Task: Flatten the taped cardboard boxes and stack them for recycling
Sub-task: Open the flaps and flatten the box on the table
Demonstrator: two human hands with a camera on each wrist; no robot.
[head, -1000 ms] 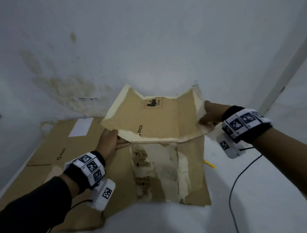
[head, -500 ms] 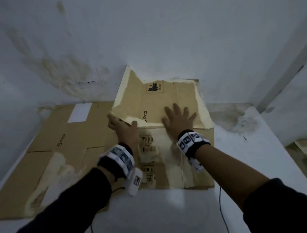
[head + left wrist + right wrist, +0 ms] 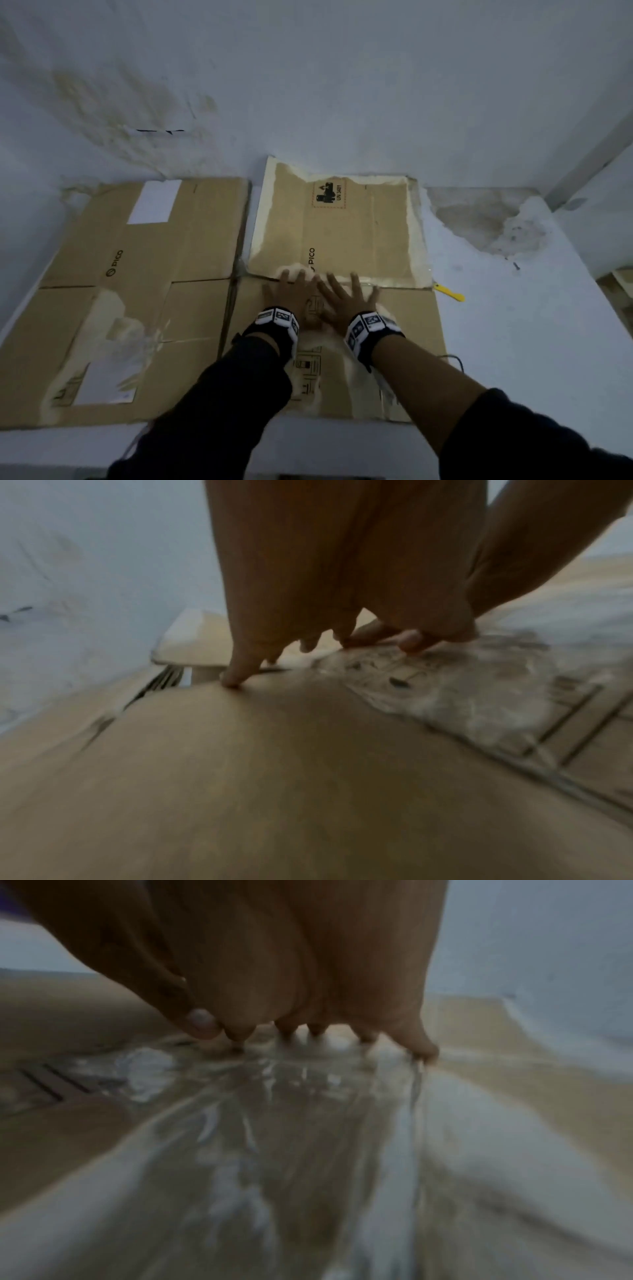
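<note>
Two hands, left hand [image 3: 291,294] and right hand [image 3: 346,298], splayed flat pressing second box [image 3: 394,325]; first flattened box [image 3: 144,274] alongside, unstacked.

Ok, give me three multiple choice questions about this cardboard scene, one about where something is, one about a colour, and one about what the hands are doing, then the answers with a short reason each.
1. Where does the small plastic tool lie?
A. at the right edge of the cardboard being pressed
B. on the left cardboard
C. in the right hand

2. What colour is that tool?
A. red
B. yellow
C. green

3. How are the left hand and right hand placed?
A. both curled round a raised flap
B. one lifted off, one in a fist
C. both spread flat, pressing the right cardboard box near its crease

Answers:
1. A, the head view shows it on the white surface at that box's right edge.
2. B, it is bright yellow.
3. C, the head and wrist views show straight fingers touching the board, beside the other flattened box.
</note>
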